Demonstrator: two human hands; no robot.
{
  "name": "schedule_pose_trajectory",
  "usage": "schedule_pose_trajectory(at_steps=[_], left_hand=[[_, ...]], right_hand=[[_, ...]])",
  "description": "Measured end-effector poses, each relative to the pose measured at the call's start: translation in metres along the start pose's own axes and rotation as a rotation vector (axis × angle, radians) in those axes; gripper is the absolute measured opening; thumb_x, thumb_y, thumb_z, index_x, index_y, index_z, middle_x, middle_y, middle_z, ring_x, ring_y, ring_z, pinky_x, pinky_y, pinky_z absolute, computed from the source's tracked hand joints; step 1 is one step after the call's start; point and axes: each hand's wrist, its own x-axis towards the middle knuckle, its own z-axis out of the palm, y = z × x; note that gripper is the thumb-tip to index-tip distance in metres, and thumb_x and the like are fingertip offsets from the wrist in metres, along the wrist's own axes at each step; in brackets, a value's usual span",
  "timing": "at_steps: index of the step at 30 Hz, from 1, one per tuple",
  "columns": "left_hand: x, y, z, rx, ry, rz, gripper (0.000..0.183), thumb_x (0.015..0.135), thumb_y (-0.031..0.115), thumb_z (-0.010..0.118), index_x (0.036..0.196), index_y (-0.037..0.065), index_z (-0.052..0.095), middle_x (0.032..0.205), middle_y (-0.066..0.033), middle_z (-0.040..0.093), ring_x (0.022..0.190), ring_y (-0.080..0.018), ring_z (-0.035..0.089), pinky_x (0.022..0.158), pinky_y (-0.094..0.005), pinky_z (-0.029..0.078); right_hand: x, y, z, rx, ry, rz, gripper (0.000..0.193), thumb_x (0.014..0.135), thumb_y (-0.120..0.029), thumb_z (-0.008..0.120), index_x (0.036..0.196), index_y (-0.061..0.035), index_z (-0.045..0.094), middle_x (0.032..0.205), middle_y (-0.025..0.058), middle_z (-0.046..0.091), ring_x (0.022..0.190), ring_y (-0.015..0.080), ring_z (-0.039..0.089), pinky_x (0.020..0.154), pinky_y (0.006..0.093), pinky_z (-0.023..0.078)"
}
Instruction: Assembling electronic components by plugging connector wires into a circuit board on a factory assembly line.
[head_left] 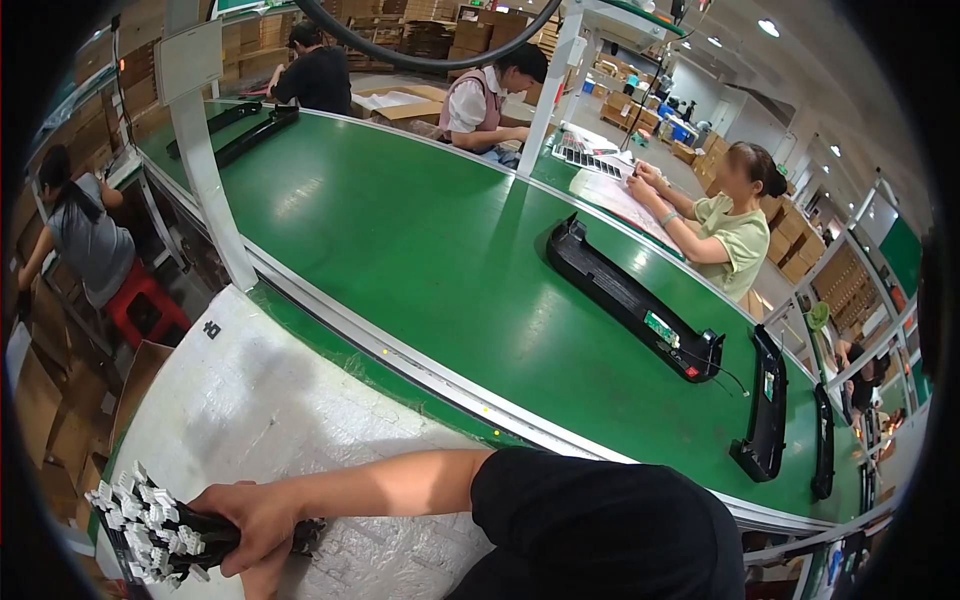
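Observation:
At the lower left, a bundle of black cables point(205, 535) with many white plug connectors point(145, 520) lies over the near table's edge. My right hand point(250, 515) is closed around it, its arm reaching across from the right. Below that hand a bit of my left hand or wrist point(265, 578) shows; its fingers are hidden behind the right hand and the bundle. Dark cable ends stick out to the right of my right hand. Beneath lies a work surface covered in white padded sheet point(390, 540).
A green conveyor belt point(400, 230) runs behind a metal rail. Long black plastic housings point(625, 295) lie on it, one with a green circuit board point(662, 330). A white post point(210, 180) stands at the left. Several people work beyond the belt; another point(85, 230) is at far left.

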Motion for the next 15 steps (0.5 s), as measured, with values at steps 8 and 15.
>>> schedule_pose_trajectory(at_steps=[8, 15], left_hand=[[-0.003, 0.005, 0.01, -0.118, 0.09, -0.088, 0.062, 0.07, 0.009, 0.066, 0.124, 0.003, 0.036, 0.116, -0.0082, 0.045, 0.103, -0.0184, 0.047, 0.087, -0.0315, 0.04], [-0.01, 0.004, 0.007, -0.232, 0.205, -0.159, 0.063, 0.067, 0.007, 0.067, 0.122, 0.0, 0.037, 0.113, -0.0107, 0.047, 0.1, -0.0178, 0.049, 0.083, -0.03, 0.042]], right_hand=[[-0.001, 0.009, 0.001, -0.021, -0.011, 0.051, 0.05, 0.054, -0.017, 0.07, 0.1, -0.002, 0.054, 0.08, 0.0078, 0.06, 0.075, 0.0156, 0.054, 0.071, 0.0275, 0.042], [-0.009, -0.015, 0.011, -0.148, 0.05, -0.005, 0.051, 0.056, -0.02, 0.074, 0.099, -0.0019, 0.055, 0.08, 0.0102, 0.061, 0.074, 0.0152, 0.055, 0.07, 0.0292, 0.043]])
